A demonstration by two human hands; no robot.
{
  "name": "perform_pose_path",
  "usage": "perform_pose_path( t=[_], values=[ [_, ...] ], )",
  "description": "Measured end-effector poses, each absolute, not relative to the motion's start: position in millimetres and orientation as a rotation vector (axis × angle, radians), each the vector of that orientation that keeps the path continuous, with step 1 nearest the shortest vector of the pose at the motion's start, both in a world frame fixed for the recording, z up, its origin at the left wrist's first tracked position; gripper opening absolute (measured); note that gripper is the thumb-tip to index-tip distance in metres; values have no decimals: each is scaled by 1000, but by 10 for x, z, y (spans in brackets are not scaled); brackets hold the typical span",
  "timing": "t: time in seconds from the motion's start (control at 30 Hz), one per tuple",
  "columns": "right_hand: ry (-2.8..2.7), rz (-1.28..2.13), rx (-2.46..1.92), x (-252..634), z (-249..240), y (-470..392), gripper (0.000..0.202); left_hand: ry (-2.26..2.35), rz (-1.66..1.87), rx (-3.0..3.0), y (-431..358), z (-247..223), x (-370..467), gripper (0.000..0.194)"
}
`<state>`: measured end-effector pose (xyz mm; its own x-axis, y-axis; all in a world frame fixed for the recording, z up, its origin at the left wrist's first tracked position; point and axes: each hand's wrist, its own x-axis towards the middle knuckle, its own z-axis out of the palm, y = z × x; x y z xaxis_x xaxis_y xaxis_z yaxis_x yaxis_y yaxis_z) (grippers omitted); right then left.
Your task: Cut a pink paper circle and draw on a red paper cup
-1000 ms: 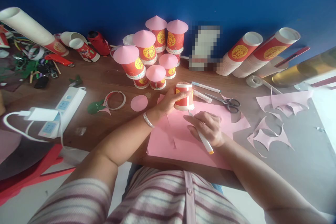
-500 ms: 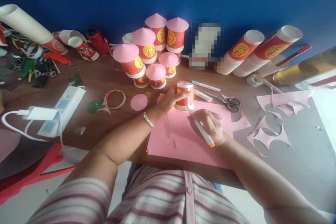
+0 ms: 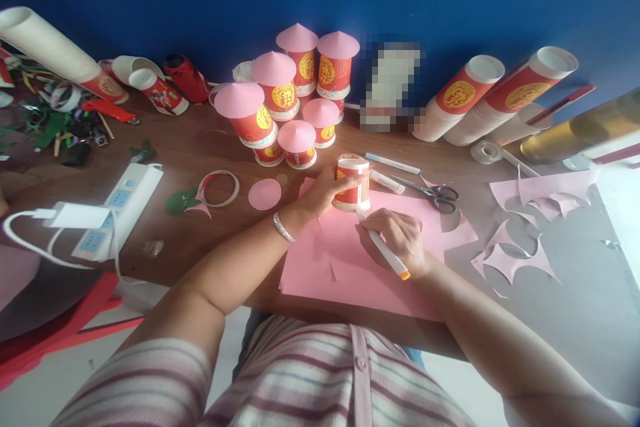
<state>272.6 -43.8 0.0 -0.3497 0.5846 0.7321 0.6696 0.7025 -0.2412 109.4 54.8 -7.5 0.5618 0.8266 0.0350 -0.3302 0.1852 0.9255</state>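
Observation:
My left hand [image 3: 327, 190] is closed round a red paper cup [image 3: 353, 195] that stands on the pink paper [image 3: 320, 260]. My right hand [image 3: 397, 237] grips a white marker [image 3: 387, 255] with an orange end. The marker's tip is close by the foot of the cup; whether it touches I cannot tell. Just behind and right of the cup lie a pen [image 3: 393, 163], a white tube like a glue stick [image 3: 387, 181] and scissors [image 3: 440, 198] with dark handles. A round pink paper disc [image 3: 265, 194] lies left of my left hand.
Several red cups with pink paper cones [image 3: 283, 70] stand behind my hands. Stacked paper cups [image 3: 460, 93] lean at the back right beside a tape roll [image 3: 487, 152]. Pink offcuts [image 3: 520, 263] lie right. A power strip [image 3: 120, 207] with cables is on the left.
Almost nothing differs. The marker's tip has shifted very slightly left and down at the cup's foot, while my left hand and the cup stay in place.

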Motion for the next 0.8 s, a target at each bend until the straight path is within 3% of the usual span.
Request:
perform_pose_path(
  t=[0.8],
  values=[
    [-2036, -138, -953, 2735, -28, -413, 15, 527, 849, 1127, 565, -99, 1091, 28]
  ],
)
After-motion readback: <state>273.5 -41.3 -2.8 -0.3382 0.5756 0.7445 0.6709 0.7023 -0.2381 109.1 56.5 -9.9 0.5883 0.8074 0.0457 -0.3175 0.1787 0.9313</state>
